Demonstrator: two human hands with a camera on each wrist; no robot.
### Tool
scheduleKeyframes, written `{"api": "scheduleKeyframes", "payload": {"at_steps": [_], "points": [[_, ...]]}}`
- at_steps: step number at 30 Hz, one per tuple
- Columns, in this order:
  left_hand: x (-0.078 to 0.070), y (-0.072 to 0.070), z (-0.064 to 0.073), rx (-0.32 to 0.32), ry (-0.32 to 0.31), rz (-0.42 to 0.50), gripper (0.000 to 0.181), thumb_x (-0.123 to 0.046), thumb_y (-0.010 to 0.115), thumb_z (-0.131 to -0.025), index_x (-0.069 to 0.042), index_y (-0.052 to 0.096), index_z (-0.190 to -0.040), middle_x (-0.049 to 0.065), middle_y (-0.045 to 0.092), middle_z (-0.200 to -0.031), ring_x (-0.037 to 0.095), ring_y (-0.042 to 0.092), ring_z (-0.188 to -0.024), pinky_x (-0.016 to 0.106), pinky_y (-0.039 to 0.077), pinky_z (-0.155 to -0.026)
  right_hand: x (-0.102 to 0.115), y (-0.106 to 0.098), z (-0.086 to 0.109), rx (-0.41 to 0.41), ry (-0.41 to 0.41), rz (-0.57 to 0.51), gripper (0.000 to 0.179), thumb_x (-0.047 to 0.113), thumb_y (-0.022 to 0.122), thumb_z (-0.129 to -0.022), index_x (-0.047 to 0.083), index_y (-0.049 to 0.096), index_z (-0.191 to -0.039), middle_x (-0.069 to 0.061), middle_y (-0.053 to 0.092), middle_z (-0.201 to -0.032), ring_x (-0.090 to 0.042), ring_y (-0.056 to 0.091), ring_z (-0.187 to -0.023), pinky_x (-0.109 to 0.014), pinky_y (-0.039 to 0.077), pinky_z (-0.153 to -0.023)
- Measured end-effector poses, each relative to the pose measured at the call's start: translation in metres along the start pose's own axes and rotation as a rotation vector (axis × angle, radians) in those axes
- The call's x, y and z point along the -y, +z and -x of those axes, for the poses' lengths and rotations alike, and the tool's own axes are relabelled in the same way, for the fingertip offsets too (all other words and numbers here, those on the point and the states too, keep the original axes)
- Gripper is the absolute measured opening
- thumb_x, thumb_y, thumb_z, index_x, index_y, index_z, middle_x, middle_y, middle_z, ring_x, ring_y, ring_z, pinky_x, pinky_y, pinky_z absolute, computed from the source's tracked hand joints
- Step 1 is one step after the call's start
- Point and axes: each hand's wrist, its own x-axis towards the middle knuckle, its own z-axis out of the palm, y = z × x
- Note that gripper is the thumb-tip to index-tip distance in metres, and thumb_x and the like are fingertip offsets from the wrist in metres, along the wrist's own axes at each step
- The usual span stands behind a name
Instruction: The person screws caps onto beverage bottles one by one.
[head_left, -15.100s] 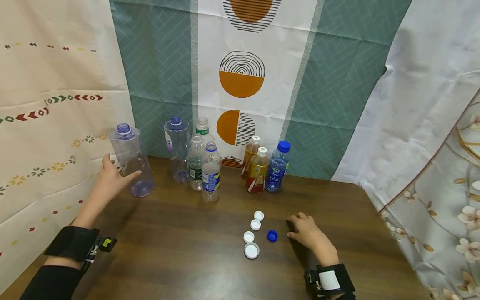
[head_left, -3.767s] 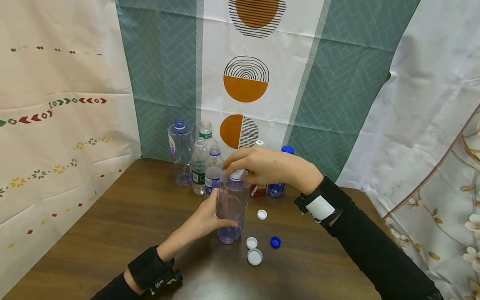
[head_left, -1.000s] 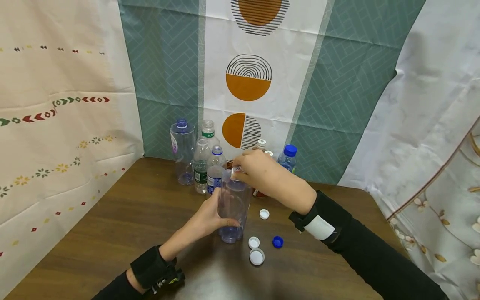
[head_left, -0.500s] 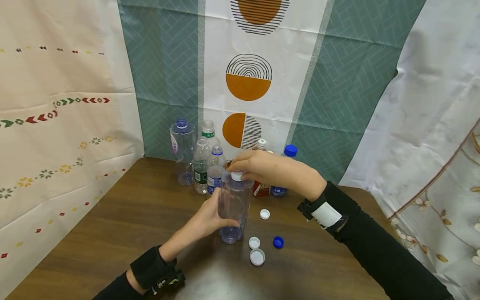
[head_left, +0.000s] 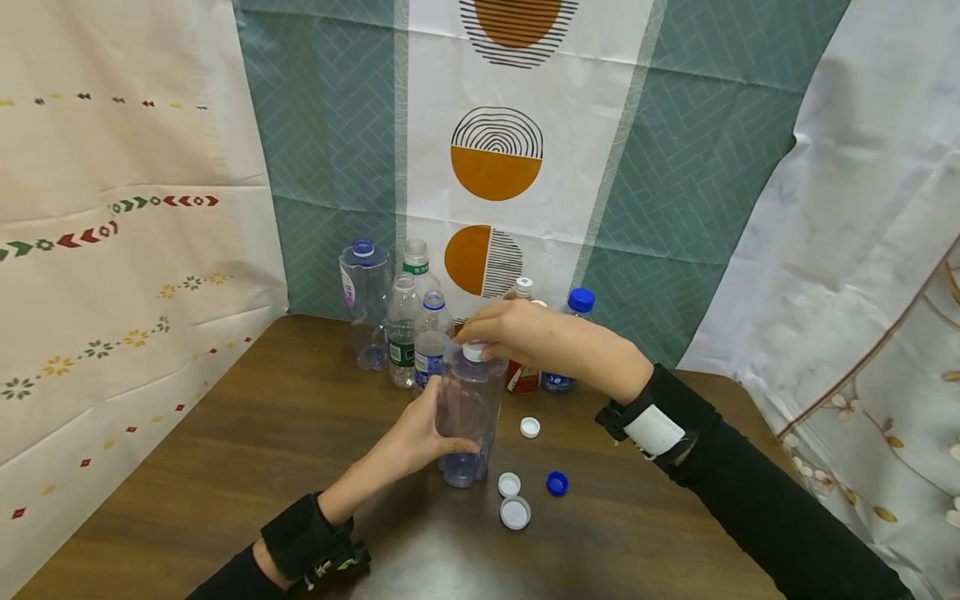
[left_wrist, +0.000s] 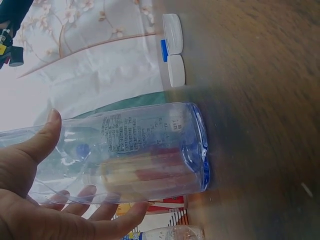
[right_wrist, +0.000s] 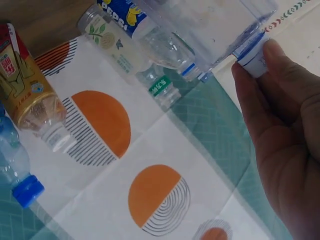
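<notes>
A clear bluish plastic bottle [head_left: 471,400] stands upright mid-table. My left hand [head_left: 415,433] grips its lower body from the left, thumb in front; in the left wrist view the fingers [left_wrist: 132,217] lie along its far side. A white cap [head_left: 474,353] sits at the bottle's neck. From above, my right hand [head_left: 528,333] pinches that cap between thumb and fingers, as the right wrist view also shows for the cap [right_wrist: 255,61]. Whether the cap is screwed tight cannot be told. The right hand partly hides the bottles behind it.
Loose caps lie to the right: a white one [head_left: 530,427], another white cap [head_left: 509,484], a larger grey-rimmed cap [head_left: 515,513] and a blue cap [head_left: 557,483]. Several uncapped bottles [head_left: 401,333] stand behind left. Capped drinks, including a blue-capped bottle [head_left: 581,302], stand behind right.
Since the oldest frame, the bottle has come from the left to mid-table, and one white cap has left the row. Lately the right hand has twisted about the cap; the left holds still.
</notes>
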Motion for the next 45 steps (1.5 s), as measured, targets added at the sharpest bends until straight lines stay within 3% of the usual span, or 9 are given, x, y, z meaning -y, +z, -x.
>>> {"api": "scheduleKeyframes", "payload": {"at_steps": [8, 15, 20, 25, 29, 33, 45], "points": [[0.000, 0.002, 0.002, 0.016, 0.007, 0.022, 0.089, -0.020, 0.093, -0.073, -0.001, 0.036, -0.139, 0.015, 0.058, -0.134, 0.032, 0.058, -0.123, 0.051, 0.050, -0.102, 0.000, 0.007, 0.014, -0.079, -0.026, -0.020, 0.039, 0.006, 0.070, -0.096, 0.003, 0.065, -0.134, -0.011, 0.065, -0.135, -0.029, 0.058, -0.127, -0.038, 0.051, -0.105], [-0.004, 0.002, 0.002, 0.001, 0.005, 0.017, 0.091, -0.020, 0.094, -0.071, -0.001, 0.037, -0.139, 0.015, 0.058, -0.133, 0.032, 0.058, -0.123, 0.050, 0.049, -0.103, 0.000, 0.021, 0.050, -0.263, 0.073, -0.018, 0.044, 0.010, 0.077, -0.091, 0.003, 0.064, -0.133, -0.011, 0.064, -0.133, -0.030, 0.059, -0.122, -0.042, 0.052, -0.101], [-0.002, 0.003, 0.002, -0.005, 0.019, 0.015, 0.090, -0.019, 0.095, -0.069, -0.001, 0.038, -0.137, 0.016, 0.060, -0.132, 0.032, 0.059, -0.122, 0.050, 0.049, -0.103, -0.002, 0.051, 0.083, -0.389, 0.193, -0.028, 0.044, 0.010, 0.078, -0.090, 0.002, 0.065, -0.131, -0.013, 0.065, -0.130, -0.031, 0.060, -0.121, -0.045, 0.053, -0.101], [0.000, 0.004, -0.001, 0.006, 0.028, 0.012, 0.090, -0.020, 0.095, -0.070, -0.002, 0.037, -0.138, 0.016, 0.060, -0.133, 0.033, 0.058, -0.123, 0.050, 0.049, -0.104, -0.005, 0.102, 0.114, -0.485, 0.318, -0.012, 0.040, 0.008, 0.078, -0.089, 0.000, 0.067, -0.127, -0.017, 0.067, -0.124, -0.035, 0.063, -0.116, -0.050, 0.054, -0.098], [-0.001, 0.004, 0.000, -0.003, 0.000, 0.017, 0.091, -0.020, 0.095, -0.070, -0.002, 0.037, -0.139, 0.016, 0.059, -0.135, 0.034, 0.057, -0.126, 0.053, 0.047, -0.106, -0.005, 0.144, 0.132, -0.457, 0.387, -0.013, 0.038, 0.007, 0.079, -0.088, 0.001, 0.068, -0.124, -0.016, 0.068, -0.123, -0.036, 0.063, -0.114, -0.051, 0.054, -0.096], [-0.002, 0.003, 0.001, -0.009, -0.016, 0.012, 0.094, -0.020, 0.095, -0.070, -0.002, 0.036, -0.141, 0.017, 0.057, -0.137, 0.034, 0.056, -0.128, 0.053, 0.046, -0.108, -0.003, 0.172, 0.144, -0.431, 0.428, -0.029, 0.038, 0.004, 0.080, -0.085, 0.001, 0.069, -0.121, -0.015, 0.069, -0.120, -0.035, 0.064, -0.111, -0.050, 0.055, -0.093], [-0.002, 0.002, 0.001, -0.004, 0.011, 0.004, 0.090, -0.020, 0.095, -0.070, -0.001, 0.038, -0.137, 0.017, 0.059, -0.134, 0.034, 0.058, -0.125, 0.052, 0.049, -0.104, -0.008, 0.200, 0.160, -0.352, 0.515, -0.104, 0.033, 0.005, 0.079, -0.087, 0.000, 0.070, -0.119, -0.016, 0.070, -0.117, -0.036, 0.066, -0.108, -0.051, 0.055, -0.092]]}}
